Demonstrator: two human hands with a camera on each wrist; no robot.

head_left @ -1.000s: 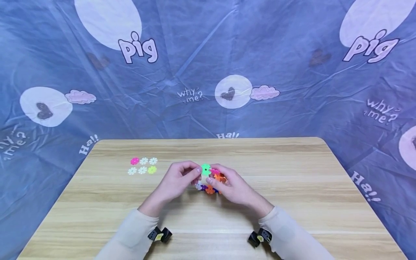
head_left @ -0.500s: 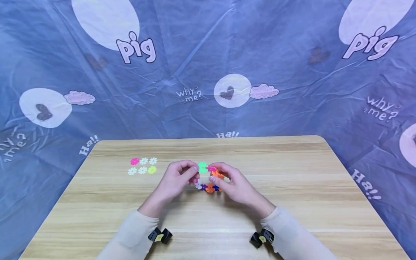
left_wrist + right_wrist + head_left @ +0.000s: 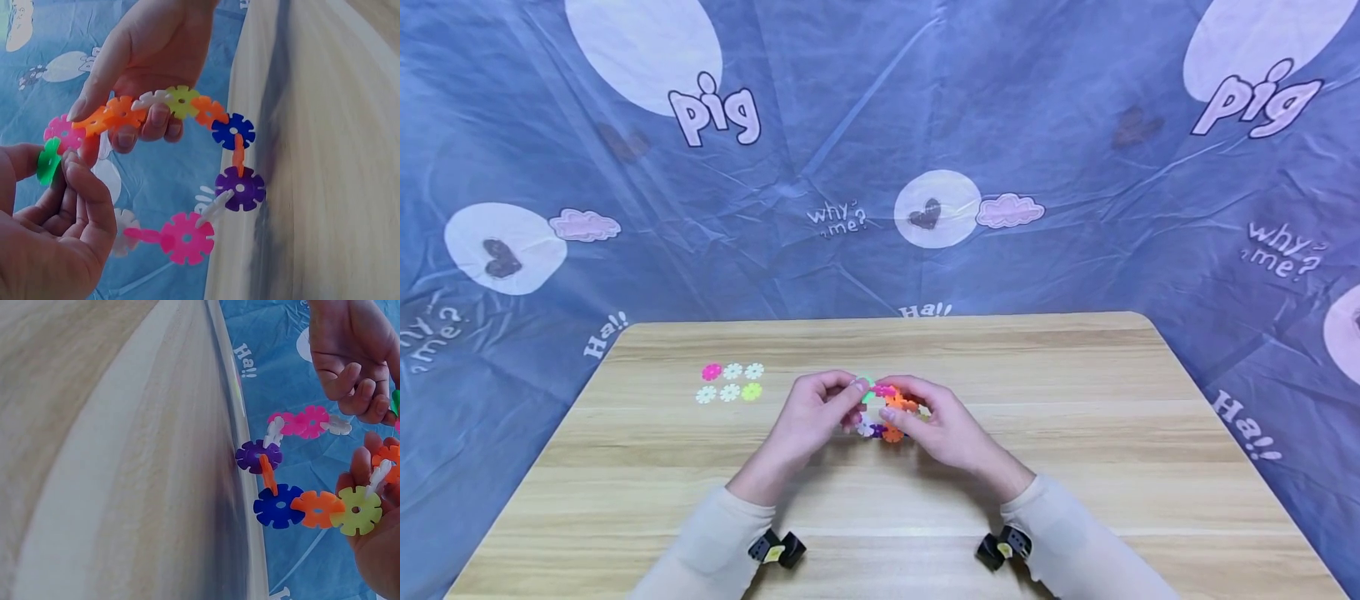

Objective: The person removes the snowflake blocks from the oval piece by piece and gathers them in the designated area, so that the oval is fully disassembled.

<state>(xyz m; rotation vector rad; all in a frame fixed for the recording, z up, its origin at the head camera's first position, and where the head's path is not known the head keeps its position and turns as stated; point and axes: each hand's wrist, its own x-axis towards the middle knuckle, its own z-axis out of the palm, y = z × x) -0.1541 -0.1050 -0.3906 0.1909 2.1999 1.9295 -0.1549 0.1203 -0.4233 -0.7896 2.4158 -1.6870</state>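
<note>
Loose count: 6 on table (image 3: 880,517), left side; 1 pink disc (image 3: 711,372), 4 white discs (image 3: 730,392), 1 yellow-green disc (image 3: 752,392)
Chain (image 3: 225,132): 1, held up over table
Left hand (image 3: 812,415): pinching 1 green disc (image 3: 49,162) at chain's pink end
Right hand (image 3: 943,429): fingers gripping chain
Surface: pale wood grain
Room: blue printed cloth (image 3: 820,108) behind

Tbl (image 3: 880,517) w/ 6 flower pcs (image 3: 732,377)
</note>
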